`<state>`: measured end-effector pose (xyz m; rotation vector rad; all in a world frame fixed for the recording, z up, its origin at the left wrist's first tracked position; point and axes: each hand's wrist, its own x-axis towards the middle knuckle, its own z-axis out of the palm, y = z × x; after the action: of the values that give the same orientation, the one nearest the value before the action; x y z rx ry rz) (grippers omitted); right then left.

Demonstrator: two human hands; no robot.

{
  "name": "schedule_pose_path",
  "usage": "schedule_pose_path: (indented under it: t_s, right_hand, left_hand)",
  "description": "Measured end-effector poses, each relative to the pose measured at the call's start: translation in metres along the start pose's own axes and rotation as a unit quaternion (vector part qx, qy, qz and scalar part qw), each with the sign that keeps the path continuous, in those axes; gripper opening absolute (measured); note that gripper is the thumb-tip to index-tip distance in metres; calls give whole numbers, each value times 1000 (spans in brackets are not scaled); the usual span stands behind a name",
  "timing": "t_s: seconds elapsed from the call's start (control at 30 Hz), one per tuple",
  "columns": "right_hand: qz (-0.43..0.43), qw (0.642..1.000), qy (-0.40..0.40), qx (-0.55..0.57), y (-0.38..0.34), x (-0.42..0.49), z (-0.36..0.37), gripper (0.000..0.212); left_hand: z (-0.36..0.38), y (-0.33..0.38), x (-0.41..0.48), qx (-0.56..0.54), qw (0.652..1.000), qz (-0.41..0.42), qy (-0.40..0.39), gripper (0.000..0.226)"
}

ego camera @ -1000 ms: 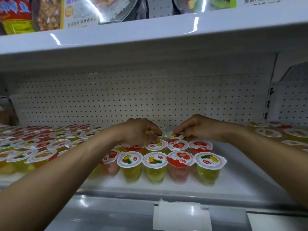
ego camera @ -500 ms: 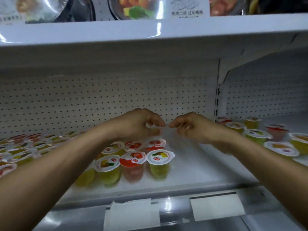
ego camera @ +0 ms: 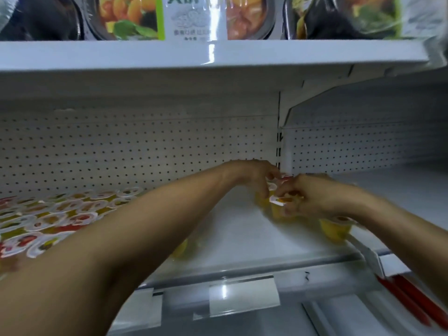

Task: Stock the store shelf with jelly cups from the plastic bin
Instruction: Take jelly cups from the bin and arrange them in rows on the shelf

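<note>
Pinching one jelly cup [ego camera: 277, 211]: right hand [ego camera: 317, 195].

Above me, packaged ready meals [ego camera: 194, 18] sit in a row on the upper shelf board [ego camera: 145, 54]. A white pegboard [ego camera: 121, 146] faces me, ending at a slotted upright [ego camera: 278, 146]. Blank label holders [ego camera: 243, 295] hang on the front rail, and red strips [ego camera: 409, 301] lie at my lower right.

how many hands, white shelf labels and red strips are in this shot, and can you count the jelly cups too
hands: 2 (left hand, right hand)
white shelf labels: 3
red strips: 2
jelly cups: too blurred to count
total: 7, cups left out
</note>
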<state>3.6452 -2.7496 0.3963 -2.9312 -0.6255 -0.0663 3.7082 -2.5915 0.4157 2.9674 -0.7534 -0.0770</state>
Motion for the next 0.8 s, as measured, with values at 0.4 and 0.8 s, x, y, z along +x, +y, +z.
schedule_pose_path:
  t_s: [0.4, 0.8]
  right_hand:
    - [-43, 995, 88, -11, -2, 0, 8, 26]
    - [-126, 981, 75, 127, -67, 65, 25, 26]
  left_hand:
    - [-5, -18, -6, 28, 999, -12, 16, 49]
    - [-43, -141, -125, -12, 983, -154, 96, 47]
